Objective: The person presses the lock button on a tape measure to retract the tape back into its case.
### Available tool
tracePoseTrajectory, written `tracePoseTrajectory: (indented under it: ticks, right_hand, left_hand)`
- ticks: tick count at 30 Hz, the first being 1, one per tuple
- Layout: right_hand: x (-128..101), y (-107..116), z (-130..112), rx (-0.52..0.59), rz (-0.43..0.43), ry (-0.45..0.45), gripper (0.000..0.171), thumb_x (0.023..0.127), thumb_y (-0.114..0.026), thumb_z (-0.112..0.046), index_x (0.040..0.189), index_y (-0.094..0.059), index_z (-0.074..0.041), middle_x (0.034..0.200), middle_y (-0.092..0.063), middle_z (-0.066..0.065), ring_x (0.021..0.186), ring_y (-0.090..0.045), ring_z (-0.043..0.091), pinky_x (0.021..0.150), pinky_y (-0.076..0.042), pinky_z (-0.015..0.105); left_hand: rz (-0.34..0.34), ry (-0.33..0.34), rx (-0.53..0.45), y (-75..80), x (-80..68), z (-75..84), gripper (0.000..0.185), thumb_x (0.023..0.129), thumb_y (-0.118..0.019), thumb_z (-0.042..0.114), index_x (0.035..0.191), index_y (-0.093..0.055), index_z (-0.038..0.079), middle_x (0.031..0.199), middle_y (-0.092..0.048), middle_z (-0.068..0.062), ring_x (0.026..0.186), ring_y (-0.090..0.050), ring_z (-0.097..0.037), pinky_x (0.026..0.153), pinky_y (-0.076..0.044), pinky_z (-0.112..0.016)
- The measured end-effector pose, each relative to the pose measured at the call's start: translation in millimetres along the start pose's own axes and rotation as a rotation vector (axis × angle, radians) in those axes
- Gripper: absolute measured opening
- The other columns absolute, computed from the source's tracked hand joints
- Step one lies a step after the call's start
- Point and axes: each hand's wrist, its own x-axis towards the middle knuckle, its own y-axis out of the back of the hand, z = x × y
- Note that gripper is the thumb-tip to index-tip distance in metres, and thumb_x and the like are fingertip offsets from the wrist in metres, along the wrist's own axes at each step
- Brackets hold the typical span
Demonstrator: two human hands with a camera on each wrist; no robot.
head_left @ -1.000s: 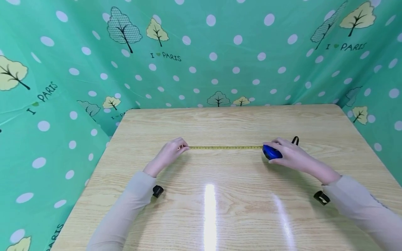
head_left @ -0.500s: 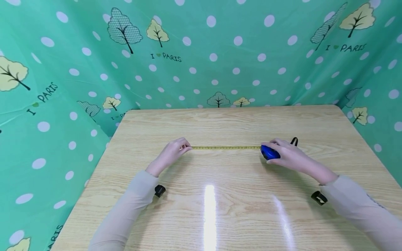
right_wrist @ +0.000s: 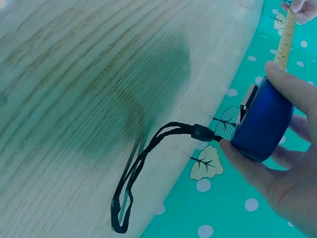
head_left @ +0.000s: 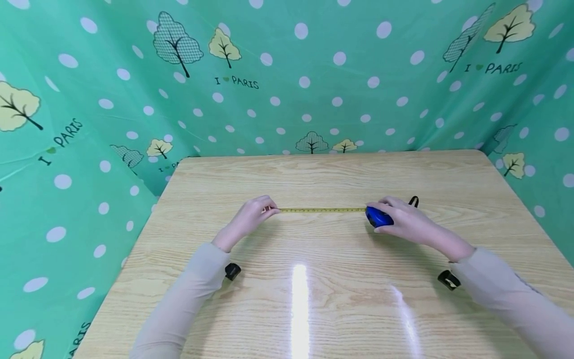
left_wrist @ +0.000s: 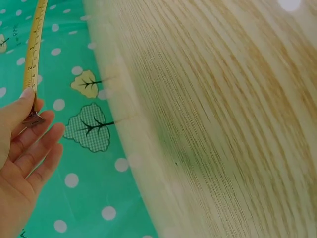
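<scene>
Two sleeves (head_left: 184, 299) ran in from the lower left and lower right, one black device (head_left: 232, 271) beneath each. Farther in, left of centre, the left hand (head_left: 246, 219) pinched the hooked end of the blade (head_left: 323, 210); right of centre, the right hand (head_left: 410, 223) grasped the case (head_left: 378, 217), its strap (right_wrist: 143, 154) dangling. Gripping both ends apart probably kept the blade straight above the desk (head_left: 350, 309). Counted: one case, one blade, one strap. Dotted cloth (head_left: 314, 70) filled the top.
</scene>
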Motion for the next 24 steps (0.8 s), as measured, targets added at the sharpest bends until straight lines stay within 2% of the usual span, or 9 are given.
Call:
tracePoseTrajectory:
  ticks: [24]
  right_hand:
    - [1.6, -4.7, 0.6, -0.017, 0.004, 0.007, 0.059, 0.073, -0.072, -0.025, 0.124, -0.050, -0.004, 0.105, -0.052, 0.017, 0.092, -0.053, 0.033, 0.069, -0.049, 0.044]
  left_hand:
    - [0.032, -0.055, -0.003, -12.1, 1.1, 1.4, 0.008, 0.086, -0.057, 0.007, 0.089, -0.062, 0.002, 0.084, -0.059, -0.004, 0.075, -0.058, -0.014, 0.064, -0.049, -0.022]
